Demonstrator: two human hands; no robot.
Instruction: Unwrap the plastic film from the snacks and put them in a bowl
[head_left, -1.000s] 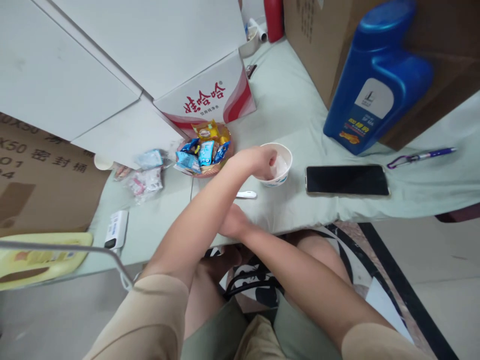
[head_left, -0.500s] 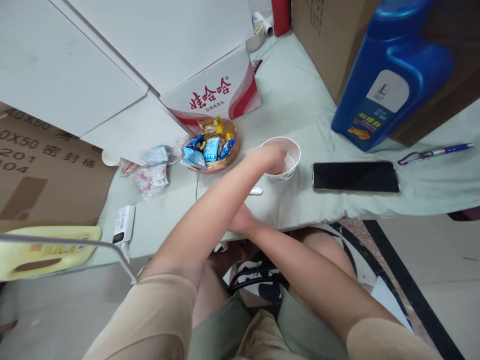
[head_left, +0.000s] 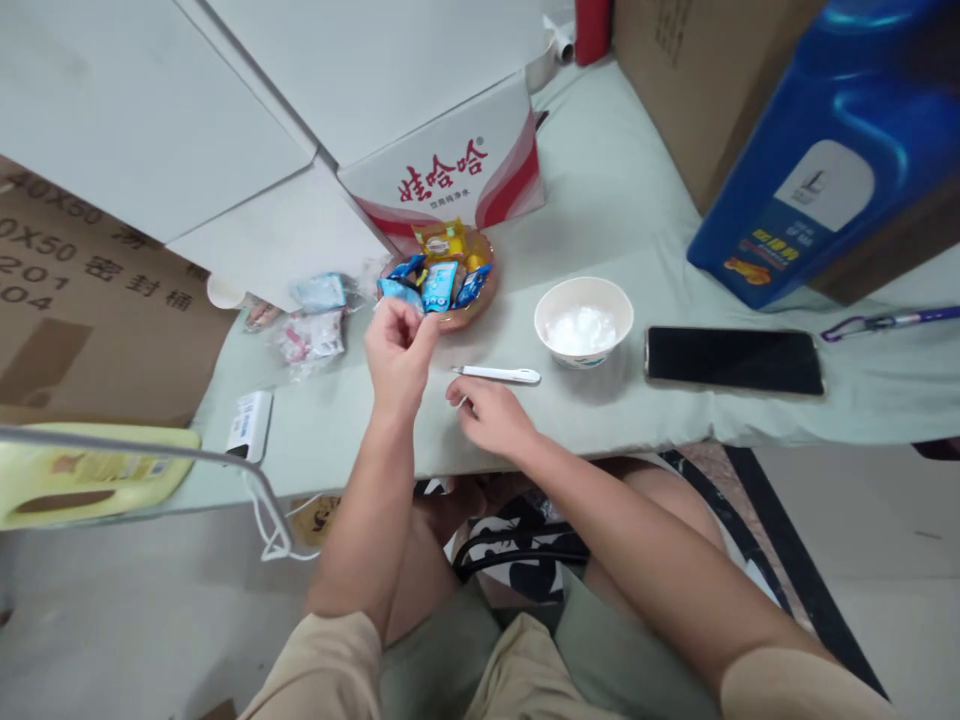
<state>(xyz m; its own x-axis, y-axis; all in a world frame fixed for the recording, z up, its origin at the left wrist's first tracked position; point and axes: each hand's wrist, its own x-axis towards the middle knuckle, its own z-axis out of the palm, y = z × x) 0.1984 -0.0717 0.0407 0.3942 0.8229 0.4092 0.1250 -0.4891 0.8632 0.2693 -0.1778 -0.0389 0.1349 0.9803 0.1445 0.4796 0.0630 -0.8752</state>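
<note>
My left hand (head_left: 400,345) is raised at the front edge of a basket (head_left: 457,320) of small wrapped snacks. Its fingers are curled in a pinch against the thumb; whatever may be between them is hidden. My right hand (head_left: 491,412) rests low over the cloth, fingers curled in, their inner side out of sight. Just beyond its knuckles lies a slim white craft knife (head_left: 501,376), its pointed tip to the left. A white paper bowl (head_left: 583,295) with crumpled white material (head_left: 585,328) inside stands to the right, touched by neither hand.
Right of the bowl lie a black phone (head_left: 733,360) and a purple pen (head_left: 892,322). A big blue jug (head_left: 780,190) leans at the back right. Plastic packets (head_left: 311,335), a white power bank (head_left: 250,425) and a yellow container (head_left: 105,465) sit left; a white carton (head_left: 450,165) stands behind.
My left hand has come out of the bowl and swung left to the basket. The right hand and knife, mostly covered by my left forearm before, now show. The view has shifted slightly.
</note>
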